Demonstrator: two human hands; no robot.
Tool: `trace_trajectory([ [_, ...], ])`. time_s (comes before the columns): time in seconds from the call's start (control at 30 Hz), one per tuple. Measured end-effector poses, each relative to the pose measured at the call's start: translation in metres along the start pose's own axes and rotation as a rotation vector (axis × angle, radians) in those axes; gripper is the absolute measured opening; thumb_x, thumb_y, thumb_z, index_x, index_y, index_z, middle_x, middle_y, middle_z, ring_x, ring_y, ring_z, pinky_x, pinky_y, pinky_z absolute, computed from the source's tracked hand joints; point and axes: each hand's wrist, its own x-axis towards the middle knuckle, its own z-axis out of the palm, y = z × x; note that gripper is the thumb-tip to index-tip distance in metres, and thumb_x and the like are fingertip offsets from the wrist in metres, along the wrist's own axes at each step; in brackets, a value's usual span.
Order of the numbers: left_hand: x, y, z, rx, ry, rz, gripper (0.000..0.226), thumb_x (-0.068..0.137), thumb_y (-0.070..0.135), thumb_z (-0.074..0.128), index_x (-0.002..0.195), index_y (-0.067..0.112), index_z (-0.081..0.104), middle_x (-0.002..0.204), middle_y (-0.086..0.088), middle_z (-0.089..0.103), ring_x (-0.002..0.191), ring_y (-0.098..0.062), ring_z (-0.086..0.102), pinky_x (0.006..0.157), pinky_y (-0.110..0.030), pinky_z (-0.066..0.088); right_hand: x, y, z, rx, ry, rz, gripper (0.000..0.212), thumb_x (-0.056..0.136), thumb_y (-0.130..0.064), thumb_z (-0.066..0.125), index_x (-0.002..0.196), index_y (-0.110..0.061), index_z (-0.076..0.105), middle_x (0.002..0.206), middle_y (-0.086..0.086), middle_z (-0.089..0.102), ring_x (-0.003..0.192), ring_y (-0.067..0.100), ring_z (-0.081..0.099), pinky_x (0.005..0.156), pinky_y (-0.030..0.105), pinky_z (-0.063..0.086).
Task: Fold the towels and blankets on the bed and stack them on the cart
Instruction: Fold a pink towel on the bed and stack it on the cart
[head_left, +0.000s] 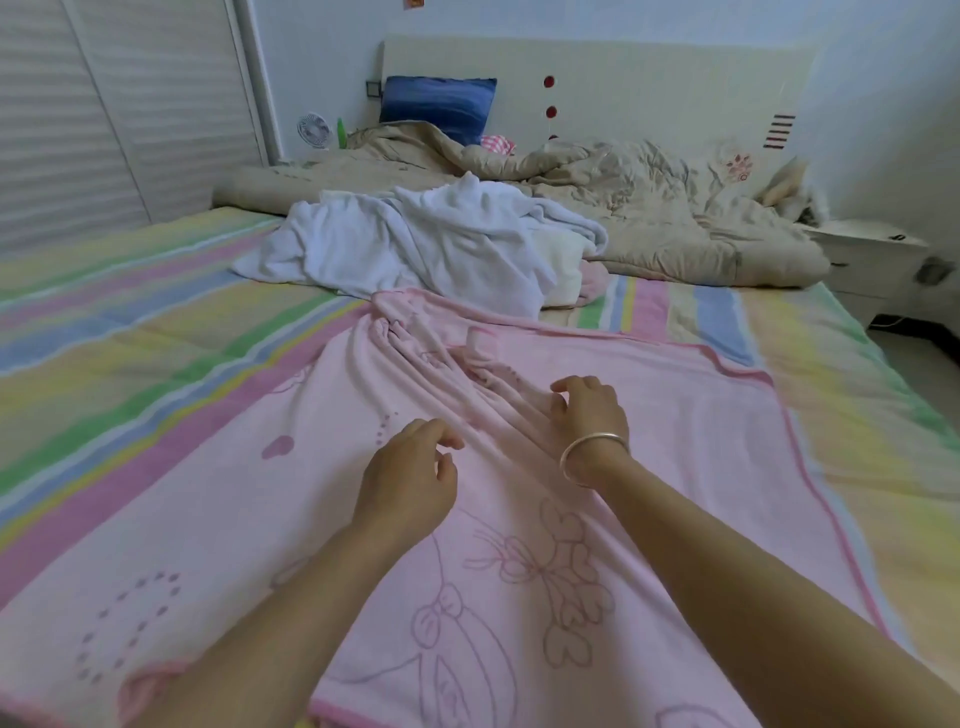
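A pink blanket (675, 441) with flower outlines lies spread over the near part of the bed, bunched into long folds down its middle. My left hand (408, 475) hovers just over the blanket beside those folds, fingers loosely curled and holding nothing. My right hand (589, 410), with a gold bangle on the wrist, rests its fingers on the folds. Behind the blanket sits a crumpled heap of white towels (415, 239), with a cream towel (563, 270) and a bit of pink cloth (592, 283) under its right side. No cart is in view.
The bed (130, 322) has a pastel striped sheet. A beige quilt (649, 208) is rumpled along the headboard, with a blue pillow (439, 106) behind it. A wardrobe (104, 104) stands on the left, a white nightstand (872, 254) on the right.
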Motion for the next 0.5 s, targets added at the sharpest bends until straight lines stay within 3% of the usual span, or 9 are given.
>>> trace_trajectory([
  [0.07,0.016,-0.013,-0.003,-0.002,-0.014,-0.011,0.022,0.093,0.013,0.046,0.103,0.028,0.059,0.101,0.015,0.055,0.092,-0.011,0.057,0.081,-0.027,0.043,0.038,0.009,0.005,0.015,-0.117,0.161,0.030,0.096,-0.029,0.043,0.115,-0.014,0.060,0.121,0.010,0.058,0.114,0.032,0.051,0.091,0.036,0.044],
  [0.13,0.028,-0.021,-0.006,-0.003,-0.026,-0.034,0.022,0.094,0.013,0.047,0.104,0.028,0.059,0.100,0.015,0.056,0.088,-0.009,0.056,0.079,-0.026,0.043,0.064,0.024,0.005,0.243,-0.185,0.340,0.032,0.093,-0.032,0.051,0.113,-0.011,0.063,0.118,0.012,0.063,0.107,0.030,0.060,0.091,0.034,0.049],
  [0.23,0.042,-0.029,-0.007,0.003,-0.071,-0.064,0.021,0.093,0.015,0.048,0.104,0.028,0.060,0.104,0.017,0.060,0.087,-0.008,0.059,0.082,-0.029,0.048,0.086,0.044,0.004,0.321,-0.291,0.456,0.018,0.086,-0.017,0.062,0.095,-0.007,0.073,0.097,0.008,0.072,0.074,0.021,0.062,0.075,0.031,0.056],
  [0.27,0.049,-0.029,-0.007,0.006,-0.087,-0.066,0.021,0.093,0.015,0.048,0.104,0.028,0.061,0.105,0.017,0.061,0.088,-0.009,0.060,0.084,-0.030,0.049,0.091,0.046,0.004,0.280,-0.338,0.456,0.020,0.083,-0.019,0.064,0.097,-0.007,0.074,0.088,0.007,0.071,0.066,0.021,0.058,0.064,0.027,0.053],
  [0.33,0.062,-0.026,-0.005,0.007,-0.104,-0.077,0.021,0.093,0.016,0.049,0.105,0.027,0.061,0.107,0.016,0.063,0.092,-0.010,0.061,0.087,-0.032,0.050,0.093,0.043,0.003,0.187,-0.438,0.367,0.029,0.085,-0.027,0.063,0.108,-0.012,0.072,0.091,0.007,0.070,0.064,0.020,0.059,0.057,0.022,0.047],
  [0.43,0.083,-0.014,0.001,0.021,-0.102,-0.068,0.022,0.093,0.015,0.048,0.106,0.026,0.061,0.108,0.014,0.064,0.098,-0.013,0.061,0.088,-0.032,0.050,0.091,0.026,0.009,0.115,-0.561,0.208,0.038,0.089,-0.040,0.057,0.115,-0.015,0.070,0.109,0.007,0.070,0.089,0.023,0.067,0.075,0.027,0.052],
  [0.5,0.096,-0.003,0.007,0.043,-0.113,-0.060,0.025,0.092,0.015,0.047,0.110,0.026,0.061,0.107,0.012,0.064,0.098,-0.017,0.062,0.087,-0.034,0.050,0.090,0.018,0.018,0.181,-0.646,0.163,0.043,0.084,-0.052,0.059,0.111,-0.021,0.071,0.100,0.005,0.070,0.083,0.023,0.064,0.080,0.029,0.052],
])
